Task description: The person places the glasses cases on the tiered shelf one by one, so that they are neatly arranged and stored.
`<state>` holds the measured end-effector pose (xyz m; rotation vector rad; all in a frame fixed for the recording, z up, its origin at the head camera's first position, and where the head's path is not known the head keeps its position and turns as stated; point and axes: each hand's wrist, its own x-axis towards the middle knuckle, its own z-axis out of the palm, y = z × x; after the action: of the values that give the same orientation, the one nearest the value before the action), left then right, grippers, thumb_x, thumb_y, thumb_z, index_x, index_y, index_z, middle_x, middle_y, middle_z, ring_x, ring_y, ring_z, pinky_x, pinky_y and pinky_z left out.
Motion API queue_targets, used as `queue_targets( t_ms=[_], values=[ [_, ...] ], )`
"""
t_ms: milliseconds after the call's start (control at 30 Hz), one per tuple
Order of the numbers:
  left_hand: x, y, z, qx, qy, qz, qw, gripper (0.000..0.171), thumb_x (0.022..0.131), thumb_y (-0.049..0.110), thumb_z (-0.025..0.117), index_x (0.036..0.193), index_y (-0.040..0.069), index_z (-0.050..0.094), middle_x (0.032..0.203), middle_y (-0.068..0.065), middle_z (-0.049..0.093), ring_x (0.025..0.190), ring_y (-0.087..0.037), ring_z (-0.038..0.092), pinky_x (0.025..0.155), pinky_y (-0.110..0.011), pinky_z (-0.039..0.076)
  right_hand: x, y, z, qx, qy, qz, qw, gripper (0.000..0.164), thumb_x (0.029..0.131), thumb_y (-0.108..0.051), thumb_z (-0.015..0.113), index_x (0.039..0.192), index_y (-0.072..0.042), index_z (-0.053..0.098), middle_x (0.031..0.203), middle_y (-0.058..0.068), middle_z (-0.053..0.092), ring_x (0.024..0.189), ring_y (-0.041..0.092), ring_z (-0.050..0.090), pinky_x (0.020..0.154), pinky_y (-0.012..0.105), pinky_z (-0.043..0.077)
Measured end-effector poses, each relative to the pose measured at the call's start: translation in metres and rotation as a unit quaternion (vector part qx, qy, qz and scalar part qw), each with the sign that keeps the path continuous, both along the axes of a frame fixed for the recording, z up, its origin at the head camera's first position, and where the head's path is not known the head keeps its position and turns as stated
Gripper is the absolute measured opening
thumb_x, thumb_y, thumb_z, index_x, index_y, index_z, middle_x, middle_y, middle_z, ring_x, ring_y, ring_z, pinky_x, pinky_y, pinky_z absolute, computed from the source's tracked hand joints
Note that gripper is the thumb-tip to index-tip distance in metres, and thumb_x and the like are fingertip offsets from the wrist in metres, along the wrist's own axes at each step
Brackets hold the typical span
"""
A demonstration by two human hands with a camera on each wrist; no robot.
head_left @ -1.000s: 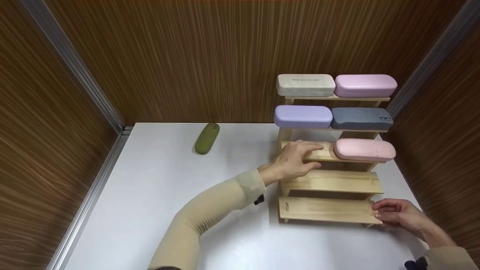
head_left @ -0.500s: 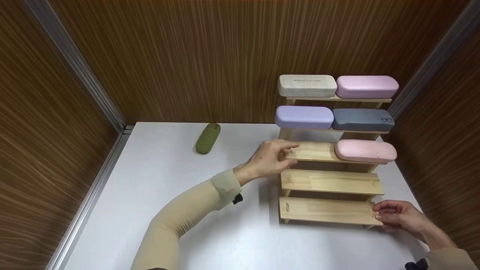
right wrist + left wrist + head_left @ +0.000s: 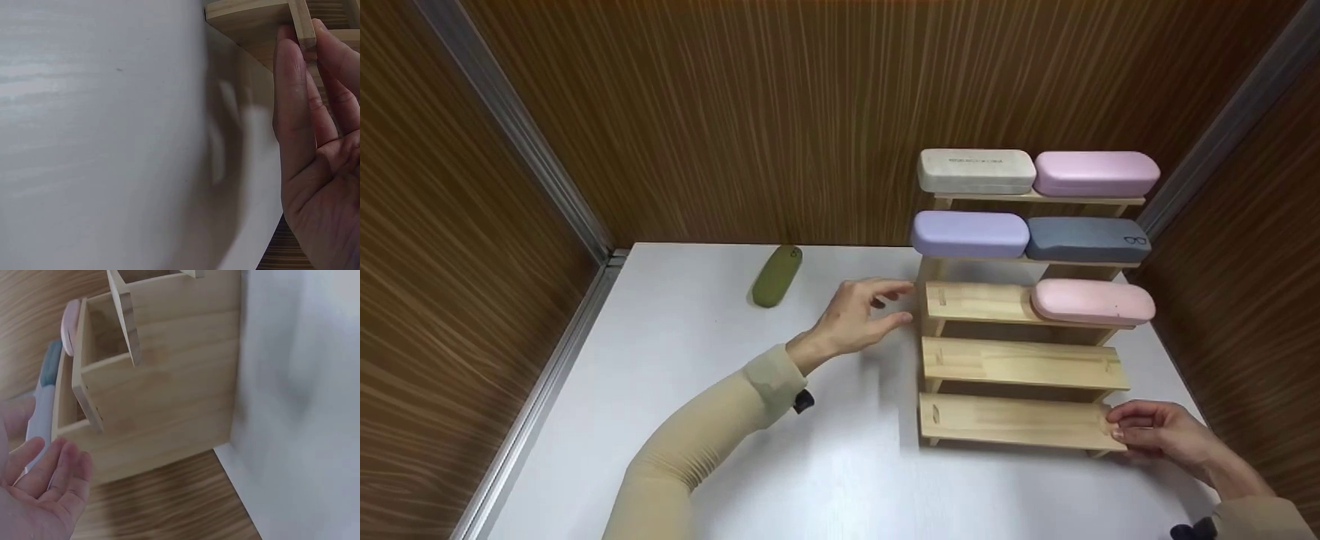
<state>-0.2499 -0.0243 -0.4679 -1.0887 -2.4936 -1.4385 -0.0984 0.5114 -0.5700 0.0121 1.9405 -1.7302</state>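
Observation:
A stepped wooden display rack (image 3: 1020, 421) stands on the right of the white table. My right hand (image 3: 1174, 442) pinches the right end of its lowest shelf; in the right wrist view that shelf's edge (image 3: 302, 22) sits between thumb and fingers. Just left of the rack, my left hand (image 3: 851, 315) hovers with fingers extended and nothing in it. A light pink glasses case (image 3: 1093, 301) lies on the right half of the middle shelf. Further up sit a lavender case (image 3: 971, 234), a grey-blue case (image 3: 1087, 238), a cream case (image 3: 976, 171) and a pink-mauve case (image 3: 1096, 174).
An olive green glasses case (image 3: 777, 277) lies slanted on the white table (image 3: 675, 375), towards its back edge. Wood-grain panels (image 3: 720, 120) close in the back and both sides, with metal strips (image 3: 529, 142) at the corners.
My left hand has drawn back leftward from above the middle shelf to beside the rack. The right hand keeps its place on the lowest shelf, and the cases stay where they were.

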Motion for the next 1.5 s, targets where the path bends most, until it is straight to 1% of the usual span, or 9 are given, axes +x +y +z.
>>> queue_targets(
  t_ms=[100,300,500,667,800,967,1167,1333,1500],
  values=[
    [-0.001,-0.009,-0.004,-0.001,-0.002,0.014,0.9999,0.042,0.101,0.015,0.083,0.140,0.004,0.077,0.138,-0.016,0.081,0.118,-0.031,0.081,0.096,-0.042,0.068,0.000,0.000,-0.001,0.007,-0.003,-0.002,1.000,0.040,0.109,0.002,0.064,0.114,-0.032,0.084,0.106,-0.017,0.084,0.095,0.002,0.079,0.078,0.023,0.067],
    [-0.006,-0.032,-0.016,0.008,-0.007,0.044,0.9990,0.043,0.100,0.015,0.083,0.141,0.003,0.076,0.138,-0.018,0.081,0.119,-0.035,0.080,0.097,-0.052,0.068,0.000,0.000,-0.001,0.007,-0.006,-0.003,1.000,0.039,0.110,0.002,0.063,0.115,-0.031,0.084,0.107,-0.017,0.084,0.095,0.002,0.078,0.079,0.023,0.067],
    [-0.014,-0.059,-0.035,0.013,-0.023,0.091,0.9956,0.044,0.102,0.017,0.081,0.143,0.001,0.074,0.139,-0.020,0.080,0.122,-0.037,0.079,0.100,-0.057,0.067,0.000,0.002,-0.001,-0.003,-0.003,0.002,1.000,0.041,0.110,0.004,0.062,0.116,-0.031,0.084,0.107,-0.017,0.083,0.096,0.001,0.078,0.081,0.022,0.068],
    [-0.018,-0.080,-0.052,0.013,-0.040,0.132,0.9903,0.044,0.103,0.018,0.081,0.144,0.003,0.073,0.140,-0.021,0.079,0.124,-0.037,0.077,0.102,-0.059,0.066,0.000,0.002,-0.002,-0.006,-0.007,-0.003,1.000,0.041,0.109,0.004,0.063,0.115,-0.030,0.084,0.107,-0.017,0.083,0.096,0.001,0.078,0.080,0.022,0.067],
    [-0.024,-0.094,-0.064,0.014,-0.051,0.167,0.9845,0.044,0.102,0.018,0.082,0.143,0.004,0.074,0.142,-0.021,0.077,0.127,-0.038,0.074,0.105,-0.060,0.064,0.001,0.002,-0.001,-0.009,-0.006,-0.002,1.000,0.041,0.109,0.004,0.063,0.115,-0.031,0.084,0.107,-0.017,0.084,0.096,0.001,0.078,0.079,0.021,0.067],
    [-0.036,-0.111,-0.080,0.008,-0.056,0.210,0.9760,0.047,0.101,0.019,0.084,0.144,0.002,0.073,0.145,-0.023,0.075,0.134,-0.045,0.071,0.111,-0.061,0.060,0.001,0.002,-0.002,-0.001,-0.001,-0.003,1.000,0.040,0.109,0.003,0.063,0.115,-0.031,0.084,0.108,-0.018,0.083,0.096,0.000,0.078,0.080,0.021,0.067],
    [-0.050,-0.130,-0.100,-0.016,-0.084,0.265,0.9603,0.057,0.096,0.023,0.089,0.146,0.002,0.072,0.149,-0.021,0.073,0.142,-0.044,0.068,0.122,-0.058,0.054,0.001,0.002,-0.002,-0.002,0.007,-0.004,1.000,0.040,0.110,0.003,0.062,0.116,-0.030,0.084,0.109,-0.019,0.084,0.096,-0.001,0.078,0.080,0.021,0.067],
    [-0.061,-0.140,-0.111,-0.040,-0.100,0.295,0.9495,0.066,0.095,0.026,0.090,0.151,0.001,0.067,0.155,-0.024,0.067,0.148,-0.045,0.059,0.128,-0.059,0.047,0.002,0.003,-0.002,-0.016,0.007,-0.002,1.000,0.041,0.110,0.005,0.061,0.116,-0.028,0.085,0.109,-0.018,0.084,0.097,-0.002,0.077,0.081,0.021,0.067],
    [-0.072,-0.146,-0.120,-0.042,-0.114,0.314,0.9418,0.070,0.096,0.026,0.089,0.155,0.002,0.062,0.159,-0.024,0.062,0.149,-0.043,0.055,0.128,-0.059,0.044,0.001,0.001,-0.002,-0.021,-0.001,-0.004,1.000,0.041,0.109,0.005,0.062,0.116,-0.028,0.085,0.107,-0.017,0.083,0.096,-0.001,0.077,0.081,0.021,0.066]
  ],
)
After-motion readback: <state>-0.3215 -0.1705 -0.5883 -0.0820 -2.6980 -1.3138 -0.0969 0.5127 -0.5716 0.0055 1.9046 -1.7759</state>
